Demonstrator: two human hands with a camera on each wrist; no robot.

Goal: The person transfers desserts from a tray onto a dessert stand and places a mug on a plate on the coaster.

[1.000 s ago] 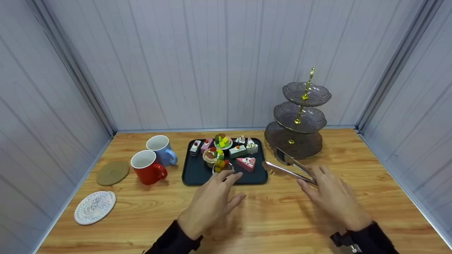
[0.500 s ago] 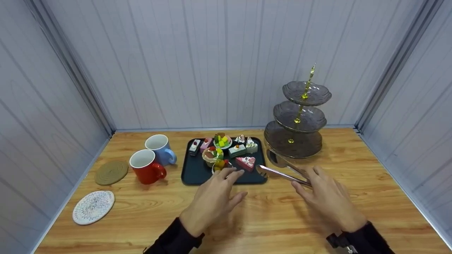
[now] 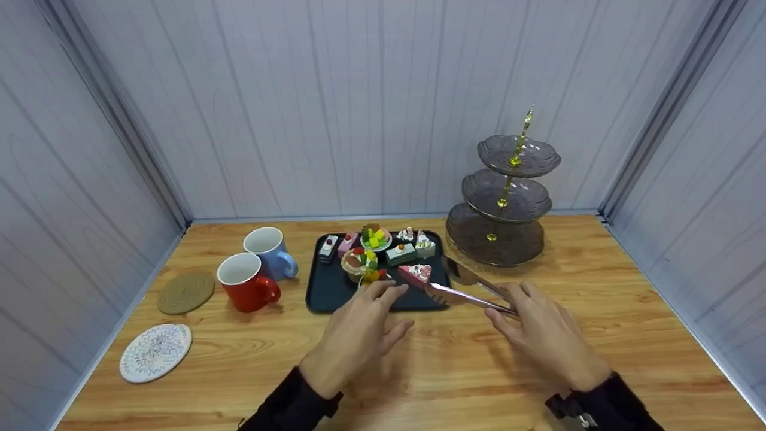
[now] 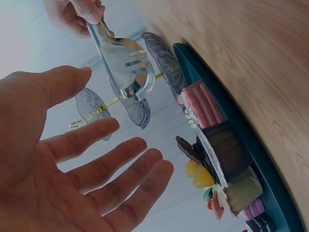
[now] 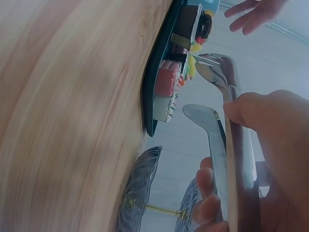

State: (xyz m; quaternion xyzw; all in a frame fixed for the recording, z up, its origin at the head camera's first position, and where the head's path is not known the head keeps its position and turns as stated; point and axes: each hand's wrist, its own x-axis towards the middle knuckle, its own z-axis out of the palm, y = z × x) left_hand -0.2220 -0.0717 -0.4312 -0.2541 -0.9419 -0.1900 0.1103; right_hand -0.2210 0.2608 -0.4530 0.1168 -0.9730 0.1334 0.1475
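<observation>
Metal serving tongs [image 3: 470,295], their two arms spread apart, are held between thumb and fingers of my right hand [image 3: 547,332]. Their tips hover by the right edge of a dark tray [image 3: 329,299], close to a pink cake slice [image 3: 415,274]. Over the tray's front edge hangs my left hand [image 3: 359,335], holding nothing, its fingers spread loosely in the left wrist view. It partly hides a fruit tart [image 3: 372,275]. Behind lie another fruit tart [image 3: 358,263], a green-layered cake slice [image 3: 401,254] and several other small cakes.
A three-tier glass stand [image 3: 497,239] rises at the back right. On the left are a red mug [image 3: 242,287], a blue mug [image 3: 272,257], a brown round coaster [image 3: 185,293] and a white patterned coaster [image 3: 157,353]. Panel walls enclose the table.
My right hand has carried the tongs leftward, from beside the tray to its right edge near the pink cake slice. The left hand has barely moved.
</observation>
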